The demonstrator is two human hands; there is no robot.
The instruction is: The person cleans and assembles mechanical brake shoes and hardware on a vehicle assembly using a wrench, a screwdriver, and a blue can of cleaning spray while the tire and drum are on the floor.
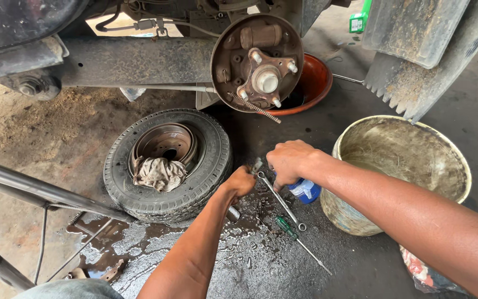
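Both hands low over the wet floor [239,260], beside the tyre [168,165].

Left hand [241,181] fingers clamped on a small metal part [256,165]; right hand [290,160] fingers wrapped round a blue bottle [305,190] (spray likely). Risk: slick floor, part slipping from grip. Bucket [399,171] crowds the right, spanner [281,200] and screwdriver [300,243] underfoot; open room forward.
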